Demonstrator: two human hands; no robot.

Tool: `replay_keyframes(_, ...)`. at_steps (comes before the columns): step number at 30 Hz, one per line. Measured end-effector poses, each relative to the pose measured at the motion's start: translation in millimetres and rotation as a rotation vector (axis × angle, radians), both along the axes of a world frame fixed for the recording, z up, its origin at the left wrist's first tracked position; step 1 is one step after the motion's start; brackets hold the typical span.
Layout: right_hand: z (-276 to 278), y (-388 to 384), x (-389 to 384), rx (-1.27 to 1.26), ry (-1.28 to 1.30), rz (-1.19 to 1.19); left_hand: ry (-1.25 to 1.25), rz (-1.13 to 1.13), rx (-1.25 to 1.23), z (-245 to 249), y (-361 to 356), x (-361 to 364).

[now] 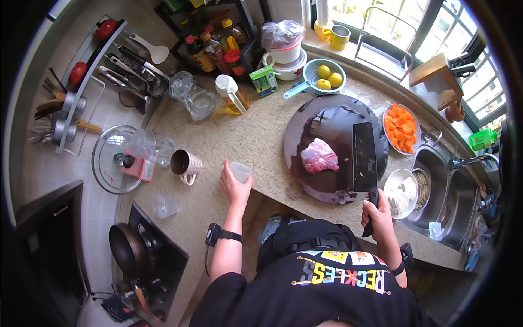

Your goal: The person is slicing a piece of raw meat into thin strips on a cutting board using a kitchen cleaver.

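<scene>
Near the middle of the frame, the left hand (236,187) is closed around a small, translucent plastic cup (241,172) at the worktop's front edge. Right of centre, the right hand (377,213) is clamped on the handle of a broad, dark rectangular cleaver (365,155), its blade lying over the right part of a large, round, dark chopping board (339,122); whether blade and board touch, I cannot tell. The hands are well apart. A pink-and-white chunk of raw meat (320,156) rests on the board, left of the blade and clear of it. The step in hand looks like handling the cup and cleaver, with no cutting under way. Any cut would call for freeing the left hand to steady the meat, fingertips tucked away from the edge.
</scene>
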State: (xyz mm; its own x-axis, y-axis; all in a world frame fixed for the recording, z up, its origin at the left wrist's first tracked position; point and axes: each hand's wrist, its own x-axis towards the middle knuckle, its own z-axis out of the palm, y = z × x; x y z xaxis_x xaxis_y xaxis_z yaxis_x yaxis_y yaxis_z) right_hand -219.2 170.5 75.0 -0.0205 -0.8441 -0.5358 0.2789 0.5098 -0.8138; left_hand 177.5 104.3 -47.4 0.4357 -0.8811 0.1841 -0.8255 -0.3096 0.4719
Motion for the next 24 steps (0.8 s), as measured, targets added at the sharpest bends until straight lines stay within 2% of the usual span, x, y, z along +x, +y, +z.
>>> replay_keyframes(2,6.7,-12.1,22.4,0.003,0.013,-0.001,0.208,-0.086,-0.279,-6.8,-17.8,17.1)
replay_keyframes(3,10.1,-17.0,34.7,-0.003,0.019,-0.009,0.216,-0.097,-0.263,-7.9,-29.8,24.7)
replay_keyframes(5,13.8,-23.9,55.7,-0.003,0.033,-0.034,0.504,-0.038,-0.414,-5.7,-59.7,38.9)
replay_keyframes(10,18.0,-26.7,75.3,-0.005,0.089,-0.067,0.46,-0.018,-0.39,-29.1,-101.9,62.3)
replay_keyframes(15,21.5,-17.3,68.6,-0.005,0.132,-0.135,0.409,-0.024,-0.421,-21.1,-88.0,50.9)
replay_keyframes(17,22.8,-14.2,65.0,0.019,0.157,-0.17,0.11,-0.126,-0.466,-2.1,-74.0,41.1)
replay_keyframes(19,20.3,-9.0,57.5,0.021,0.158,-0.193,-0.018,-0.252,-0.531,20.5,-62.4,18.4)
replay_keyframes(21,16.4,-5.4,49.6,-0.008,0.152,-0.2,0.007,-0.454,-0.459,29.8,-53.1,-12.9)
replay_keyframes(23,14.5,-2.7,42.8,-0.024,0.142,-0.206,0.21,-0.705,-0.306,37.0,-49.4,-58.0)
replay_keyframes(24,12.4,-0.9,38.9,-0.037,0.145,-0.197,0.22,-0.811,-0.262,36.1,-49.2,-80.3)
